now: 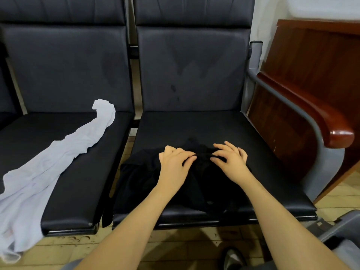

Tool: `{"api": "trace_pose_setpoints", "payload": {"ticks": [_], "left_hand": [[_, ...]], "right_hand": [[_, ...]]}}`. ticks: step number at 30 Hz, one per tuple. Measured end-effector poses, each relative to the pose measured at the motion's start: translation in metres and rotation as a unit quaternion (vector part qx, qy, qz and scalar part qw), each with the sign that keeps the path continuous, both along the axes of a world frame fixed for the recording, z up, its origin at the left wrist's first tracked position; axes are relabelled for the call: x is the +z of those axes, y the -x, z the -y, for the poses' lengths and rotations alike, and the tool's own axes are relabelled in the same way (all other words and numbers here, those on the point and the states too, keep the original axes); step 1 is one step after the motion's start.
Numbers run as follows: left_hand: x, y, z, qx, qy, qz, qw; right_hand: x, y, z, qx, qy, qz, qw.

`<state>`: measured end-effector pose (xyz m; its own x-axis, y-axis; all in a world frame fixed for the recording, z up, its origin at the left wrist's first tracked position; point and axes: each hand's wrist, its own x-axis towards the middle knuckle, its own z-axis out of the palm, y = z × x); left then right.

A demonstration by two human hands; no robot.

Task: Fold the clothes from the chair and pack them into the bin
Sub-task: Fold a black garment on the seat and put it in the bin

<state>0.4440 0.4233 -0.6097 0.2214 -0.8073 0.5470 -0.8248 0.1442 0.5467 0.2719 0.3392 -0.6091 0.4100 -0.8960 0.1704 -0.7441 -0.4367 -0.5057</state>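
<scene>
A black garment lies bunched on the right-hand black chair seat, spilling over the seat's left and front edges. My left hand rests on its upper middle, fingers curled, pinching a fold of the fabric. Just to the right, my right hand pinches the same fold with thumb and forefinger while its other fingers spread above the cloth. A pale lavender-white garment stretches diagonally across the left chair seat and hangs off its front left edge. A grey bin's rim shows at the lower right.
The two seats are joined, with tall black backrests behind. A wooden armrest on a grey metal frame flanks the right seat, and a dark red wooden panel stands beyond it. A shoe is on the tiled floor below.
</scene>
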Motion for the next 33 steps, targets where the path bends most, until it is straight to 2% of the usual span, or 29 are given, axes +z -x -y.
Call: {"api": "trace_pose_setpoints", "payload": {"ticks": [2,5,9,11,13,15,17,18,20,22,25,30,33], "left_hand": [[0.01,-0.008,-0.001,0.022,0.02,-0.05,0.998],[0.022,-0.018,-0.002,0.034,0.026,-0.103,0.994],[0.041,-0.011,-0.007,0.02,0.068,-0.128,0.989],[0.048,-0.006,-0.008,0.013,0.094,-0.127,0.987],[0.046,-0.005,-0.006,0.03,0.092,-0.068,0.993],[0.035,-0.008,-0.002,0.066,0.015,0.013,0.998],[0.022,-0.011,-0.002,0.095,-0.07,0.045,0.992],[0.016,-0.011,-0.002,0.086,-0.078,0.065,0.991],[0.011,-0.008,-0.003,0.041,-0.034,0.113,0.992],[0.014,-0.001,-0.003,-0.013,0.008,0.135,0.991],[0.017,0.015,-0.002,-0.095,0.024,0.137,0.986],[0.008,0.035,0.002,-0.186,-0.026,0.17,0.967],[0.008,0.045,0.004,-0.214,-0.073,0.212,0.951]], "right_hand": [[0.009,0.002,0.002,0.003,-0.006,0.111,0.994],[0.03,0.007,-0.003,0.033,-0.006,0.175,0.984],[0.057,0.008,-0.023,0.064,-0.013,0.312,0.948],[0.066,0.012,-0.027,0.06,0.016,0.341,0.938],[0.067,0.015,-0.027,0.05,0.027,0.322,0.945],[0.055,0.015,-0.026,0.034,0.014,0.272,0.962],[0.036,0.016,-0.024,0.014,0.009,0.201,0.979],[0.027,0.017,-0.024,0.006,0.024,0.165,0.986],[0.02,0.02,-0.024,-0.007,0.067,0.122,0.99],[0.025,0.023,-0.028,-0.011,0.107,0.13,0.986],[0.028,0.032,-0.038,0.035,0.099,0.136,0.985],[0.011,0.057,-0.05,0.051,0.07,0.001,0.996],[0.003,0.072,-0.054,0.039,0.046,-0.047,0.997]]}}
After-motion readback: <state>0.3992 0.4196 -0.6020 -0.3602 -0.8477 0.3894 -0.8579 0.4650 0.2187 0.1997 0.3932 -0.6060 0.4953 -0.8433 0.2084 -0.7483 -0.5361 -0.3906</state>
